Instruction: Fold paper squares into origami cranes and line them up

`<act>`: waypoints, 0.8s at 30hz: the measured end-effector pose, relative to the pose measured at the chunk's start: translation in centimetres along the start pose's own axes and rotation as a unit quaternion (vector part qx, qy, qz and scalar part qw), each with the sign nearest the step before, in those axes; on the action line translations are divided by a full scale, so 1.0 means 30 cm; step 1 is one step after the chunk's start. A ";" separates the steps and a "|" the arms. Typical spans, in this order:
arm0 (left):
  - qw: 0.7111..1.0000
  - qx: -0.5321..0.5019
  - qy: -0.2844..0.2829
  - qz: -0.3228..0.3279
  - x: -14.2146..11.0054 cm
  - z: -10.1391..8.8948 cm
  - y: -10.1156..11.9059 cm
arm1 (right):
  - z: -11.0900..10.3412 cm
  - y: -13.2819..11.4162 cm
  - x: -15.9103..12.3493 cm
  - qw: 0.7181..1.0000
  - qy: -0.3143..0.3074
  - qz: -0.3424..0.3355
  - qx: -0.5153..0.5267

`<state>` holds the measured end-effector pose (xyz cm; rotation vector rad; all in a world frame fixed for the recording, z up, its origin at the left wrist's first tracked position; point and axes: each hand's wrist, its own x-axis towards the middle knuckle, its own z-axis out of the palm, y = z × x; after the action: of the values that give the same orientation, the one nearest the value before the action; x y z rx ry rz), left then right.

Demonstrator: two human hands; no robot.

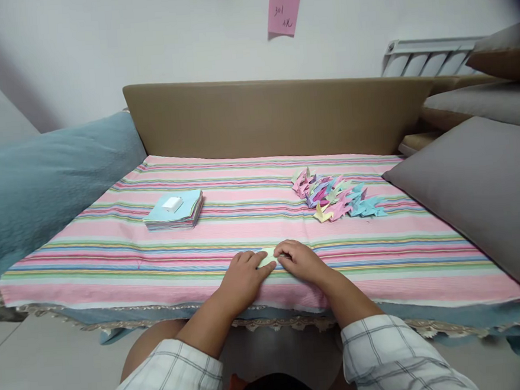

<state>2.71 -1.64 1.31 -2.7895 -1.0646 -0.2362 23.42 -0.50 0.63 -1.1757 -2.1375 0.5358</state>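
A small folded piece of pale green paper (269, 254) lies on the striped cloth near the front edge, partly covered by my fingers. My left hand (245, 277) rests flat over its left side, with the index finger and thumb spread apart and touching it. At the right end, my right hand (301, 261) has its fingers curled and pinched together on the paper's edge. The far side of the cloth, to the right, holds a heap of folded paper cranes (331, 196) in several colours. On the left sits a stack of square paper sheets (176, 211).
A small white block (172, 204) lies on top of the stack. Pink striped cloth (223, 182) covers the seat in front of a brown backrest (259, 118). Grey cushions (477, 186) stand at the right, and a blue-covered armrest (62, 167) borders the left.
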 end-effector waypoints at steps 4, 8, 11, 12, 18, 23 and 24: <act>0.999 -0.033 -0.008 0.003 -0.003 0.002 -0.018 | 0.015 0.007 0.007 1.000 0.000 0.014 0.000; 0.999 -0.051 -0.018 -0.004 -0.001 -0.003 -0.019 | 0.026 0.008 0.014 0.999 0.002 0.032 -0.006; 0.998 -0.056 -0.031 -0.010 0.002 -0.007 -0.015 | 0.022 0.005 0.019 0.998 -0.007 0.059 -0.003; 0.998 -0.058 -0.035 -0.012 0.002 -0.008 -0.015 | 0.019 0.005 0.021 0.998 -0.008 0.068 -0.001; 0.995 -0.080 -0.043 -0.035 -0.001 -0.021 -0.012 | 0.011 0.012 0.022 0.997 -0.001 0.078 0.007; 0.992 -0.099 -0.038 -0.066 -0.007 -0.038 -0.008 | 0.031 0.030 0.017 0.999 0.003 0.039 0.013; 0.992 -0.096 -0.040 -0.069 -0.009 -0.042 -0.007 | 0.036 0.034 0.015 0.999 0.004 0.032 0.008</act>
<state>2.25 -1.89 2.50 -2.9183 -1.3221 -0.2586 23.10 0.37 -0.61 -1.2392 -2.0909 0.5744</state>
